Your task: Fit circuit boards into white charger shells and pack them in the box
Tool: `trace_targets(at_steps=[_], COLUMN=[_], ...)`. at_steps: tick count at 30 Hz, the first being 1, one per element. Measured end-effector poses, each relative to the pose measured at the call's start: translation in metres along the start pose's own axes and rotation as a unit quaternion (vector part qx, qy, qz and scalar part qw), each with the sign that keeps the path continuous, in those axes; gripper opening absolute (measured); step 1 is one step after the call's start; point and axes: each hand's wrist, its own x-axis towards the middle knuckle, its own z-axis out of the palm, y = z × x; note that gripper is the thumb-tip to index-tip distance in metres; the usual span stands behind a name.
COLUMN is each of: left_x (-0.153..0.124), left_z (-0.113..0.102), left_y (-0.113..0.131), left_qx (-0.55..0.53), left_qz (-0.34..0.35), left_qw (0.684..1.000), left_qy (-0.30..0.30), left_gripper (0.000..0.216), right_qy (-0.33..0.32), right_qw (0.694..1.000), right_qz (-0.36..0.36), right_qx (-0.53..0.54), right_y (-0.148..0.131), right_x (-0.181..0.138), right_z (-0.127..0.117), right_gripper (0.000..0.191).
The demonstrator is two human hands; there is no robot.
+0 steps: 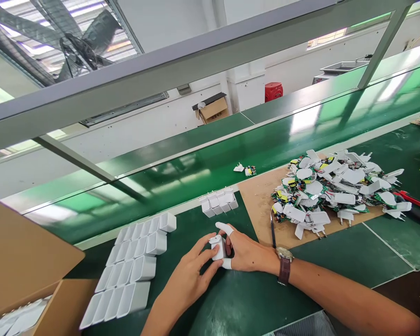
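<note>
A small white charger housing is held between both hands above the green bench. My left hand has its fingers and thumb closed on the housing's left side. From the right, my right hand grips the same housing, with white finger cots on its thumb and a finger. What the right fingers do behind the housing is partly hidden. Just beyond the hands stands a short row of white chargers with pins up. Open white housings are lined up in several rows left of my left hand.
Circuit boards with white plug plates are heaped on a brown cardboard sheet at right. A thin dark tool lies near my right wrist; red-handled pliers lie farther right. An open carton stands at left. A metal beam crosses above.
</note>
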Motion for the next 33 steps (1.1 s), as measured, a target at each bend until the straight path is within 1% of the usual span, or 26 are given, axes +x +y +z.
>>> trace_targets(at_steps=[1, 3, 5, 6, 8, 9, 12, 14, 16, 19, 21, 23, 25, 27, 28, 30, 32, 33], left_x=[0.001, 0.004, 0.006, 0.007, 0.010, 0.013, 0.027, 0.040, 0.052, 0.065, 0.071, 0.078, 0.091, 0.111, 0.124, 0.152, 0.182, 0.197], left_z=[-0.002, -0.006, -0.009, -0.011, -0.017, -0.021, -0.028, -0.027, -0.021, -0.013, -0.019, -0.035, -0.056, -0.074, -0.078, -0.076, -0.060, -0.049], left_y=[0.001, 0.002, -0.003, -0.008, -0.028, -0.040, -0.080, -0.100, -0.111, -0.112, -0.107, -0.101, -0.095, -0.088, -0.084, -0.079, -0.076, -0.076], left_qx=[-0.007, -0.034, -0.062, -0.068, -0.061, -0.054, -0.057, -0.074, -0.088, -0.106, -0.118, -0.117, -0.096, -0.062, -0.048, -0.033, -0.026, -0.022], left_qz=[-0.009, -0.033, -0.052, -0.060, -0.084, -0.105, -0.195, -0.230, -0.238, -0.229, -0.216, -0.203, -0.199, -0.193, -0.186, -0.160, -0.130, -0.114], left_qw=[1.000, 0.998, 0.995, 0.995, 0.994, 0.993, 0.975, 0.964, 0.961, 0.963, 0.967, 0.971, 0.973, 0.975, 0.977, 0.985, 0.991, 0.993], left_qy=[-0.021, -0.044, -0.051, -0.045, -0.013, 0.014, 0.092, 0.113, 0.111, 0.091, 0.068, 0.054, 0.068, 0.090, 0.091, 0.060, 0.008, -0.018], left_gripper=[0.016, 0.015, 0.011, 0.010, 0.012, 0.015, 0.030, 0.037, 0.040, 0.043, 0.044, 0.043, 0.043, 0.045, 0.046, 0.044, 0.039, 0.036], right_qy=[0.001, 0.003, 0.018, 0.027, 0.036, 0.032, 0.014, 0.009, 0.005, 0.000, -0.003, -0.009, -0.020, -0.032, -0.033, -0.018, 0.006, 0.014], right_qw=[1.000, 1.000, 0.999, 0.998, 0.992, 0.987, 0.967, 0.955, 0.945, 0.933, 0.926, 0.913, 0.892, 0.866, 0.854, 0.838, 0.830, 0.828], right_qz=[-0.004, -0.012, -0.021, -0.028, -0.050, -0.064, -0.103, -0.117, -0.129, -0.147, -0.157, -0.173, -0.196, -0.218, -0.230, -0.259, -0.286, -0.294], right_qx=[-0.006, -0.014, -0.029, -0.048, -0.110, -0.147, -0.234, -0.272, -0.301, -0.328, -0.344, -0.369, -0.407, -0.449, -0.466, -0.480, -0.479, -0.477], right_y=[0.002, 0.006, 0.011, 0.013, 0.014, 0.013, 0.007, 0.003, 0.001, 0.002, 0.004, 0.005, 0.006, 0.009, 0.011, 0.018, 0.027, 0.032], right_x=[0.000, 0.000, -0.001, -0.002, -0.006, -0.008, -0.014, -0.016, -0.017, -0.017, -0.017, -0.015, -0.013, -0.011, -0.010, -0.008, -0.004, -0.001], right_z=[0.001, 0.004, 0.006, 0.008, 0.009, 0.009, 0.008, 0.007, 0.006, 0.006, 0.007, 0.009, 0.011, 0.015, 0.017, 0.021, 0.025, 0.027], right_gripper=[0.098, 0.099, 0.099, 0.098, 0.096, 0.093, 0.075, 0.062, 0.054, 0.048, 0.047, 0.039, 0.027, 0.018, 0.016, 0.016, 0.013, 0.015])
